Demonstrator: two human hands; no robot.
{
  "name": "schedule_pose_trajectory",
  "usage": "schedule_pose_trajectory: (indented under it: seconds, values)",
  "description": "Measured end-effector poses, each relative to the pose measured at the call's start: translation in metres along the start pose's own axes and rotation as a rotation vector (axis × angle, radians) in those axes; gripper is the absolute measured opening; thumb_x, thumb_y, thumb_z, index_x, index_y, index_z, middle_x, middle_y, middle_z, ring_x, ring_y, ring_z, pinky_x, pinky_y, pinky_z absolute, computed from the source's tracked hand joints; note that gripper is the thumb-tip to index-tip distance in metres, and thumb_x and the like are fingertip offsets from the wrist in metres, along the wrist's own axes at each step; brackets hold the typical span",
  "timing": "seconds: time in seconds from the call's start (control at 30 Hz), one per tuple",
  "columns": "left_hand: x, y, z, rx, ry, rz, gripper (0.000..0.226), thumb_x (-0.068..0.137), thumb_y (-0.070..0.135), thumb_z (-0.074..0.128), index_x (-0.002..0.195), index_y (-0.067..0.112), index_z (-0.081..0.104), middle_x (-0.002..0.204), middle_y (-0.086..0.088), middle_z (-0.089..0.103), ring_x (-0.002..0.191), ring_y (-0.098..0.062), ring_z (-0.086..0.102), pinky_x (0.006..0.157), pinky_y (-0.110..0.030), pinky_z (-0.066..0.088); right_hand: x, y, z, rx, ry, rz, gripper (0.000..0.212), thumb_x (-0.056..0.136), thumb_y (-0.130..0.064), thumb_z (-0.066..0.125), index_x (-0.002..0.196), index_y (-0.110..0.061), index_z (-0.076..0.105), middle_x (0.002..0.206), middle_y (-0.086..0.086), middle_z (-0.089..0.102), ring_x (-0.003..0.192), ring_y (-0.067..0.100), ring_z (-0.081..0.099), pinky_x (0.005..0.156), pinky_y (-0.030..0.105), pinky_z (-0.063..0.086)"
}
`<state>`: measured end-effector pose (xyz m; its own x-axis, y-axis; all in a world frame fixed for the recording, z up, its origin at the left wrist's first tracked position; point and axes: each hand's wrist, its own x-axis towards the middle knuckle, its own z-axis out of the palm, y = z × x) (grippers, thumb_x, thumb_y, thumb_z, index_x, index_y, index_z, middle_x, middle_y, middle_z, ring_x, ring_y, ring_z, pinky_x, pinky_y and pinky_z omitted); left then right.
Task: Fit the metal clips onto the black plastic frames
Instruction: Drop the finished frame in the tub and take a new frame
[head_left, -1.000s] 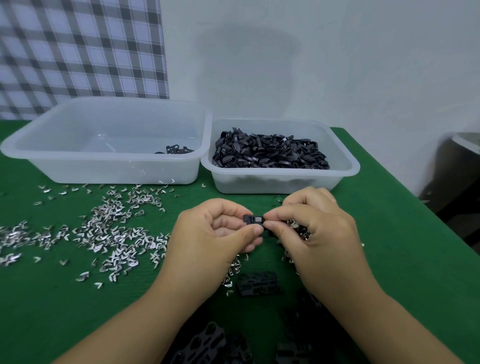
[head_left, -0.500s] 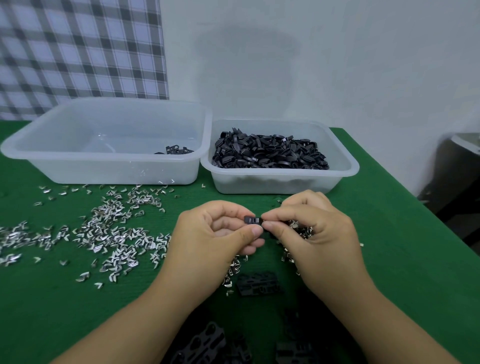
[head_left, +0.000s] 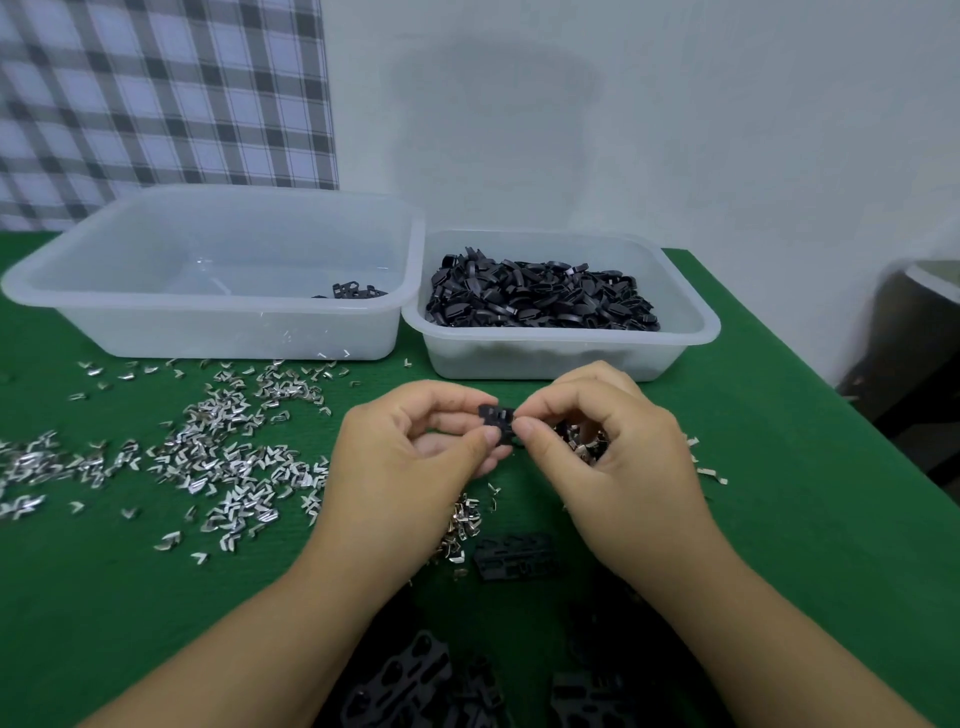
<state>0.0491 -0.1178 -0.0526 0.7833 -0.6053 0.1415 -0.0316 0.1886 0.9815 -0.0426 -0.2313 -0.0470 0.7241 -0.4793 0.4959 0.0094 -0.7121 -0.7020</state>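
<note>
Between the hands is a small black frame (head_left: 497, 423). The left hand (head_left: 410, 467) pinches one end with thumb and finger, and the right hand (head_left: 613, 460) pinches the other end. The right hand also holds clips (head_left: 584, 441) in its curled fingers. Loose clips (head_left: 223, 457) lie left of the left hand. Past the right hand, a tub (head_left: 693, 332) is full of more frames (head_left: 540, 301).

left hand (head_left: 410, 452), right hand (head_left: 610, 457), fingers (head_left: 524, 430) pinched (tips nearly touching)

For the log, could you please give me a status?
Left hand and right hand pinch one black frame. Right palm cups spare clips. No obstruction seen.
</note>
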Motion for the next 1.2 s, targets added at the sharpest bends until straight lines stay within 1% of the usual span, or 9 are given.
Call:
schedule_pose_trajectory:
  seconds: [0.27, 0.4, 0.5, 0.57, 0.67, 0.73, 1.0, 1.1, 1.2]
  values:
    - [-0.002, 0.002, 0.0, 0.026, 0.018, 0.043, 0.028, 0.075, -0.014, 0.068, 0.074, 0.014, 0.071, 0.063, -0.003, 0.07, 0.06, -0.015, 0.072, 0.059, -0.015, 0.054, 0.005, -0.004, 0.003, -0.073, -0.038, -0.018, 0.016, 0.08, -0.014, 0.068, 0.074, -0.028, 0.063, 0.078, -0.012, 0.057, 0.086, 0.01, 0.049, 0.074, 0.013, 0.035]
    - [0.0, 0.0, 0.0, 0.04, 0.068, 0.038, 0.026, 0.078, -0.011, 0.067, 0.077, 0.016, 0.07, 0.068, -0.01, 0.07, 0.063, -0.017, 0.073, 0.059, -0.016, 0.054, 0.012, 0.001, -0.014, 0.023, 0.037, 0.079, 0.017, 0.08, -0.014, 0.069, 0.076, -0.03, 0.067, 0.074, -0.014, 0.06, 0.068, -0.001, 0.051, 0.064, 0.011, 0.037]
    - [0.002, -0.003, -0.002, 0.098, 0.125, 0.047, 0.027, 0.08, -0.006, 0.067, 0.084, 0.02, 0.069, 0.066, -0.005, 0.07, 0.063, -0.013, 0.072, 0.058, -0.016, 0.054, 0.013, 0.01, -0.027, -0.044, 0.068, 0.168, 0.018, 0.081, -0.014, 0.068, 0.076, -0.032, 0.068, 0.072, -0.017, 0.057, 0.066, -0.008, 0.05, 0.062, 0.006, 0.035]
    - [0.002, -0.005, -0.003, 0.14, 0.138, 0.054, 0.03, 0.081, -0.004, 0.066, 0.086, 0.025, 0.069, 0.065, -0.001, 0.069, 0.065, -0.01, 0.072, 0.06, -0.02, 0.057, 0.011, 0.015, -0.029, -0.148, -0.003, 0.204, 0.019, 0.082, -0.016, 0.067, 0.076, -0.034, 0.066, 0.077, -0.018, 0.057, 0.075, -0.009, 0.051, 0.068, 0.008, 0.035]
    - [0.002, -0.007, -0.003, 0.171, 0.14, 0.056, 0.03, 0.081, -0.003, 0.066, 0.082, 0.026, 0.07, 0.062, 0.001, 0.066, 0.065, -0.01, 0.072, 0.064, -0.025, 0.059, 0.009, 0.018, -0.028, -0.284, -0.103, 0.23, 0.015, 0.083, -0.017, 0.065, 0.08, -0.032, 0.068, 0.086, -0.016, 0.056, 0.094, 0.008, 0.051, 0.083, 0.024, 0.039]
    - [0.002, -0.007, -0.004, 0.179, 0.144, 0.053, 0.029, 0.081, -0.003, 0.065, 0.082, 0.025, 0.071, 0.061, 0.001, 0.065, 0.064, -0.011, 0.072, 0.065, -0.027, 0.059, 0.009, 0.017, -0.028, -0.348, -0.169, 0.237, 0.015, 0.082, -0.018, 0.065, 0.079, -0.032, 0.068, 0.087, -0.015, 0.055, 0.098, 0.012, 0.049, 0.083, 0.026, 0.039]
    - [0.002, -0.009, -0.005, 0.192, 0.142, 0.048, 0.03, 0.081, -0.002, 0.066, 0.082, 0.027, 0.072, 0.066, -0.007, 0.066, 0.064, -0.011, 0.072, 0.063, -0.03, 0.059, 0.001, 0.002, -0.045, -0.359, -0.444, 0.247, 0.015, 0.077, -0.023, 0.068, 0.077, -0.037, 0.063, 0.087, -0.017, 0.052, 0.086, -0.003, 0.045, 0.073, 0.016, 0.036]
    - [0.003, -0.009, -0.004, 0.197, 0.14, 0.049, 0.03, 0.08, -0.001, 0.066, 0.082, 0.028, 0.072, 0.067, -0.007, 0.066, 0.064, -0.01, 0.071, 0.063, -0.032, 0.058, -0.001, 0.0, -0.045, -0.407, -0.552, 0.236, 0.017, 0.076, -0.025, 0.068, 0.084, -0.039, 0.062, 0.088, -0.018, 0.047, 0.085, 0.0, 0.043, 0.083, 0.022, 0.034]
    - [0.003, -0.009, -0.004, 0.209, 0.14, 0.052, 0.03, 0.081, -0.001, 0.066, 0.082, 0.029, 0.072, 0.066, -0.004, 0.067, 0.064, -0.011, 0.071, 0.065, -0.035, 0.059, -0.001, 0.002, -0.039, -0.436, -0.561, 0.211, 0.017, 0.078, -0.025, 0.067, 0.084, -0.039, 0.06, 0.086, -0.017, 0.047, 0.086, 0.005, 0.044, 0.089, 0.026, 0.036]
